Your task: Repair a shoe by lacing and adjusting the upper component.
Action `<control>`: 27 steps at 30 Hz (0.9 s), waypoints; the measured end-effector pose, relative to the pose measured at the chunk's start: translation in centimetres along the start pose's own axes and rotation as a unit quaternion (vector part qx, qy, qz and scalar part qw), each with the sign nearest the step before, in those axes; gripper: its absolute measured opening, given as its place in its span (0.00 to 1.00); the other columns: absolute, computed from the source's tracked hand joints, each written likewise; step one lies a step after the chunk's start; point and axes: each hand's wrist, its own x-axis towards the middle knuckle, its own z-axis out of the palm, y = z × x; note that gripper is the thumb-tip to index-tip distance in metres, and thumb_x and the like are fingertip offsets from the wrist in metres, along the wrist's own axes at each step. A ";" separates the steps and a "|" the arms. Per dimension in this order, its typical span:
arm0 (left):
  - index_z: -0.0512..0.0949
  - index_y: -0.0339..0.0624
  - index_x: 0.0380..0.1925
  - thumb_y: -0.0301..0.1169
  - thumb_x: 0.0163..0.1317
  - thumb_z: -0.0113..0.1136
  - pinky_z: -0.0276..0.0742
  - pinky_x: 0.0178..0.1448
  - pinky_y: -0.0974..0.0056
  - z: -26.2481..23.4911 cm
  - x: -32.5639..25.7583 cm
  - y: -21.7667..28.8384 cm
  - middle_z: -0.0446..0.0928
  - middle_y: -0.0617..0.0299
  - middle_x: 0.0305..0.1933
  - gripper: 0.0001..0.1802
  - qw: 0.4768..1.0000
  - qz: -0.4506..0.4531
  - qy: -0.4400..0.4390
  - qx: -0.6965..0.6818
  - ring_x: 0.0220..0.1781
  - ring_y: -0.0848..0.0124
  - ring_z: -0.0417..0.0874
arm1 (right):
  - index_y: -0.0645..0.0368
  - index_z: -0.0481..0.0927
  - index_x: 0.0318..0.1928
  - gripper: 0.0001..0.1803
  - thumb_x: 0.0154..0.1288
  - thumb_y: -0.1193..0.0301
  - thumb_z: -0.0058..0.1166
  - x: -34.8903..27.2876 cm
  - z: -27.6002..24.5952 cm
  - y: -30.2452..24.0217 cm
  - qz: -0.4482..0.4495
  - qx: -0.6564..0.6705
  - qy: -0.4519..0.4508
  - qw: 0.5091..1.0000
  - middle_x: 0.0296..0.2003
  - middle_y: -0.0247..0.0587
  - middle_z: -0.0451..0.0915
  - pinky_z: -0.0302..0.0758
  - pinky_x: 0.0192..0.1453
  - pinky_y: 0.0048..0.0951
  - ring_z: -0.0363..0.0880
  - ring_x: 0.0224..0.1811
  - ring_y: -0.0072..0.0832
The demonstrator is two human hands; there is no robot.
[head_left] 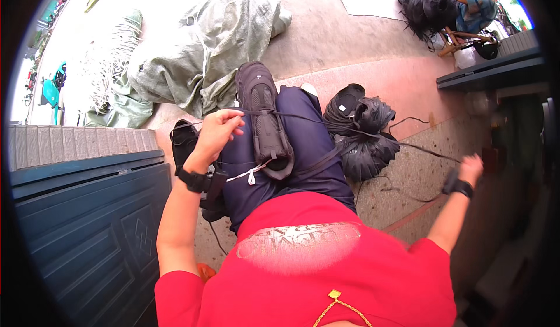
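Red shirt (326, 280) sat nearest the head camera, a gold necklace (335, 294) hanging over it. Head view only; one pair of arms, strapped at both wrists.

Step in hand, as judged: lacing, with a long black lace (408, 143) being pulled out across the shoe (265, 117). Left hand (220, 132) hovered beside the shoe, its grip seemingly pinching the lace between thumb and forefinger. Right hand (471, 166) was reached far out to the side, blurred; its grip looked closed on the lace's far stretch, finger detail lost. Next move probably called for drawing the slack through without dragging the shoe off the lap, then bringing the right hand back to the eyelets.

Shoe: dark, long and narrow, lying lengthwise on the navy trousers (318, 132), over the thighs. Rounded at the far end, with a small pale mark; textured panel along the middle. White string (251, 176) looped by the near end. Fine lace holes too small to make out.

Beside the right leg: black plastic bags (368, 157), bunched on the floor, another dark shoe (345, 102) against them. Grey-green sack (204, 53) lay beyond the knees.
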 end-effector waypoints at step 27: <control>0.78 0.33 0.31 0.32 0.56 0.55 0.68 0.32 0.73 2.8 4.4 -1.2 0.76 0.67 0.24 0.11 0.991 0.106 0.020 0.076 0.27 0.81 0.72 | 0.62 0.74 0.41 0.11 0.63 0.69 0.44 -26.8 27.8 21.6 -0.207 -0.478 -0.518 0.678 0.29 0.54 0.77 0.73 0.31 0.34 0.78 0.31 0.44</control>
